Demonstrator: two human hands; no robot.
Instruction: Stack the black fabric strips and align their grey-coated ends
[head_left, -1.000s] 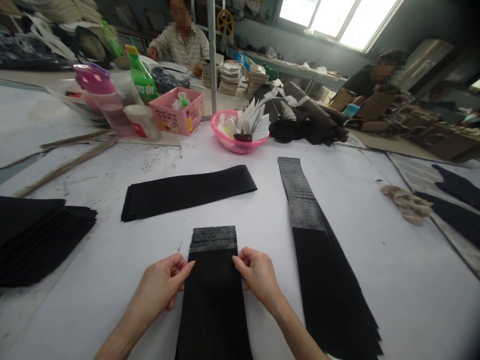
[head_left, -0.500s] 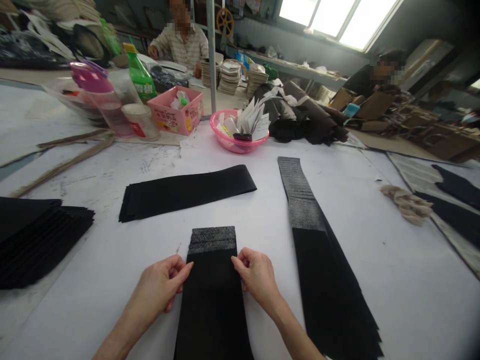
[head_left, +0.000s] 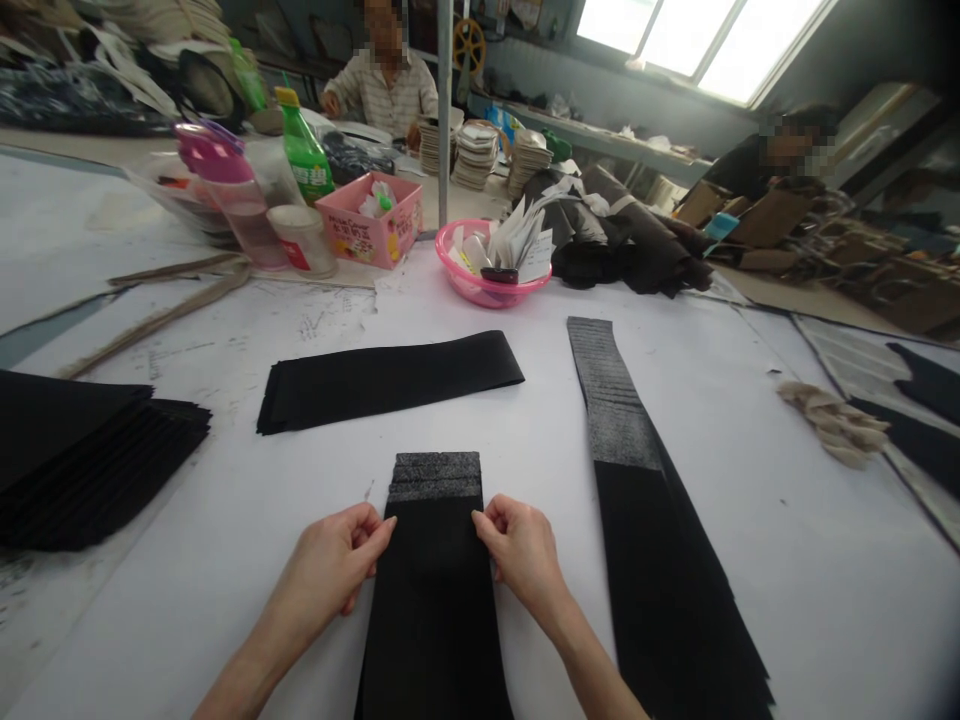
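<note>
A stack of black strips lies in front of me, its far ends staggered into several speckled grey bands. My left hand pinches the left edge just below those bands, thumb on top. At the opposite edge my right hand pinches the same stack between thumb and fingers. To the right, a longer fanned stack of black strips has a grey, finely stepped far end. Beyond my hands a folded black strip bundle lies crosswise.
At the left edge sits a thick pile of black pieces. Farther back stand a pink basin with papers, a pink box, a white tub and a green bottle. A crumpled beige cloth lies right. Two people sit beyond.
The camera view has shifted slightly, so the whole scene sits a little farther right. Both hands keep their pinch on the strip stack, with no clear movement against it.
</note>
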